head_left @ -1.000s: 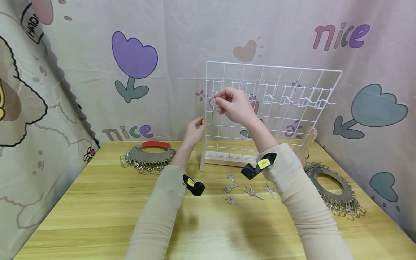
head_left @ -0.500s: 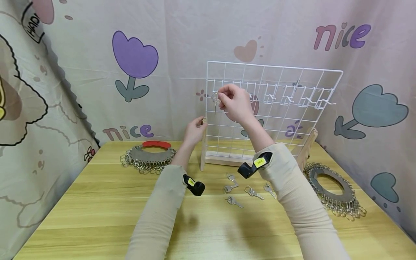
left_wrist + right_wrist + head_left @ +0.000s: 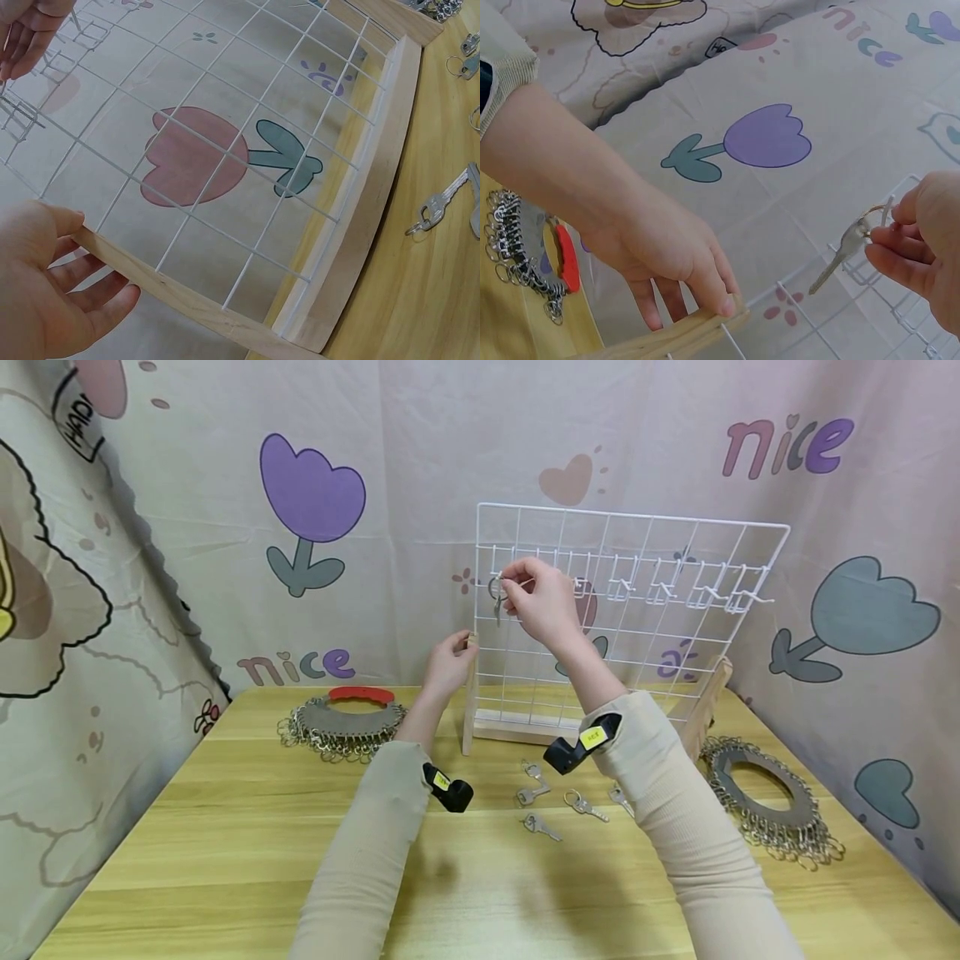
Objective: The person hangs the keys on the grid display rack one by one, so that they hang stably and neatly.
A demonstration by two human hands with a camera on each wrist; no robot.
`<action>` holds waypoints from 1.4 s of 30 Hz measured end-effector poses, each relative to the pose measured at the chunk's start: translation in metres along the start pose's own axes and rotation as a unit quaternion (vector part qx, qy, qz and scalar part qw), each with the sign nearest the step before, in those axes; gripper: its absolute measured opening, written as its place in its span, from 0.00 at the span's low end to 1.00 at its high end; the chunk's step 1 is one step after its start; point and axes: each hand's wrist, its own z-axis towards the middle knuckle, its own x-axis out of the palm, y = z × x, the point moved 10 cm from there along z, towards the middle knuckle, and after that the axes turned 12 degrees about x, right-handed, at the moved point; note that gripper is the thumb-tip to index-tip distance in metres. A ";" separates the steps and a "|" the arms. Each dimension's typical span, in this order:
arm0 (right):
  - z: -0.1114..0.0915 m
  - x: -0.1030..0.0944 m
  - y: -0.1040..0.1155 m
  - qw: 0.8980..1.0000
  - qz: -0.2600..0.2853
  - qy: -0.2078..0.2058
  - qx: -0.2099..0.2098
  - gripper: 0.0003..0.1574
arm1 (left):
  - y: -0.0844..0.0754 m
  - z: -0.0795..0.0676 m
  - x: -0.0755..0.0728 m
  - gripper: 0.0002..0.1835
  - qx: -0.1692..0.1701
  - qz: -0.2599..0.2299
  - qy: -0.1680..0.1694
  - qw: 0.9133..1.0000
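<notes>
My right hand (image 3: 546, 602) pinches the ring of a silver key (image 3: 841, 253) at the left end of the white wire grid rack (image 3: 633, 515). In the right wrist view, the key hangs tilted downward and its ring meets the tip of a white hook (image 3: 889, 208); whether the ring is around the hook is hard to tell. My left hand (image 3: 447, 665) grips the top of the rack's left wooden post (image 3: 180, 294), thumb on one side and fingers on the other. A row of white hooks (image 3: 663, 589) runs along the grid to the right.
Several loose keys (image 3: 542, 827) lie on the wooden table (image 3: 225, 860) in front of the rack. To the left lies a grey holder with a red handle (image 3: 360, 694), fringed with keys and rings. Another ringed holder (image 3: 787, 814) lies to the right. A patterned curtain (image 3: 427, 443) hangs behind.
My right hand has shifted slightly right and up with the key, and the key has swung a little. The left hand stays on the post.
</notes>
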 end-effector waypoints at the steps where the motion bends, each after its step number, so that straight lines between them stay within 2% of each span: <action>1: 0.000 -0.001 0.000 1.000 -0.003 -0.002 -0.001 0.08 | 0.000 0.000 0.000 0.26 0.001 -0.001 0.000 1.000; 10: -0.003 -0.002 0.002 1.000 0.003 0.000 -0.020 0.06 | 0.000 0.000 0.001 0.26 0.005 0.007 0.000 1.000; 18: -0.010 0.003 -0.002 0.998 0.004 0.041 -0.048 0.08 | 0.000 0.001 0.000 0.25 0.008 0.007 -0.002 1.000; 23: -0.019 0.008 -0.014 0.997 -0.013 0.064 -0.043 0.07 | 0.000 0.001 -0.001 0.25 0.005 0.013 -0.003 1.000; 28: -0.036 0.012 -0.039 0.996 -0.007 0.091 -0.018 0.08 | 0.000 0.001 -0.002 0.25 0.008 0.012 -0.001 1.000; 33: -0.061 0.018 -0.075 0.991 0.012 0.127 0.024 0.09 | 0.001 0.001 -0.002 0.25 0.010 0.023 0.003 1.000; 42: -0.119 0.042 -0.138 0.973 0.011 0.220 0.068 0.12 | 0.004 0.003 -0.001 0.25 0.005 0.021 0.003 1.000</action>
